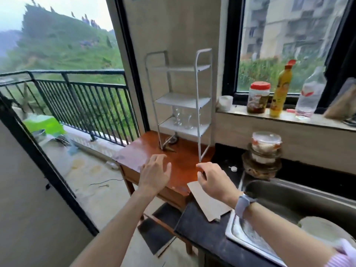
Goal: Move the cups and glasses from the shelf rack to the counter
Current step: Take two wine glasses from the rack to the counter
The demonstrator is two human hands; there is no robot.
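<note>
Head view: our left hand (155, 170) hovers spread wide and empty above the wooden table (138, 151); our right hand (212, 177), fingers loosely curled, holds nothing near a grey board (208, 203). Clear glasses (183, 118) stand on the white shelf rack (185, 102), lowest tier, beyond both hands.

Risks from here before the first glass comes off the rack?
1. The clear glasses stand packed together on the lowest shelf, under the middle shelf: lifting one may knock its neighbours.
2. The white rack stands on the wooden table on narrow legs, one by the edge; a bump might tip it.
3. Both hands, left hand and right hand, are empty and short of the rack.
</note>
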